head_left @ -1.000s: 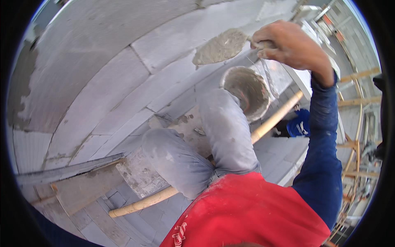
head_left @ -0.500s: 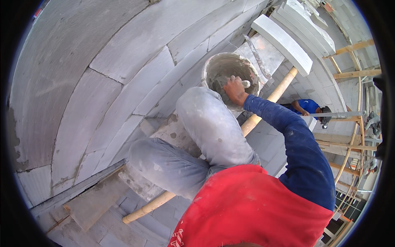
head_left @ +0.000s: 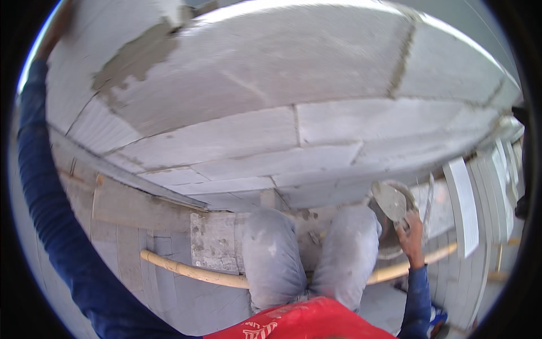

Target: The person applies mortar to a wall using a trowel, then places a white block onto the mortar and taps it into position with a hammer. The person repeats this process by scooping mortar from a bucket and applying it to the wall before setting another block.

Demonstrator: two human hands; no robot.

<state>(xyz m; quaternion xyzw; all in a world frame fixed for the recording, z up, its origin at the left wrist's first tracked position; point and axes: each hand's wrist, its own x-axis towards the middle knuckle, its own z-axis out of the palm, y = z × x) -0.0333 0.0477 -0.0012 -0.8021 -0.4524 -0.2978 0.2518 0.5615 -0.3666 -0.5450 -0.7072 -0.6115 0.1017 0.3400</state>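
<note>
My left hand [head_left: 58, 27] is raised at the upper left against the pale block wall [head_left: 327, 62], blurred at the rim, its fingers not clear. A grey mortar smear [head_left: 132, 62] lies on the wall to the right of that arm. My right hand [head_left: 410, 231] is closed on a trowel [head_left: 390, 200], whose blade carries grey mortar, over a mortar bucket [head_left: 389, 248] beside my right knee. A long metal strip [head_left: 429, 206] lies right of the bucket.
A mortar-stained platform [head_left: 214, 240] is under my legs, with a bamboo pole [head_left: 200, 274] along it. White blocks [head_left: 462, 206] stand at the right. A metal beam [head_left: 147, 183] runs along the wall at left. A person in blue [head_left: 437, 316] is partly visible at lower right.
The view has swung to face the wall. My left hand has come into sight, raised. My right hand has lifted the trowel from inside the bucket to above it.
</note>
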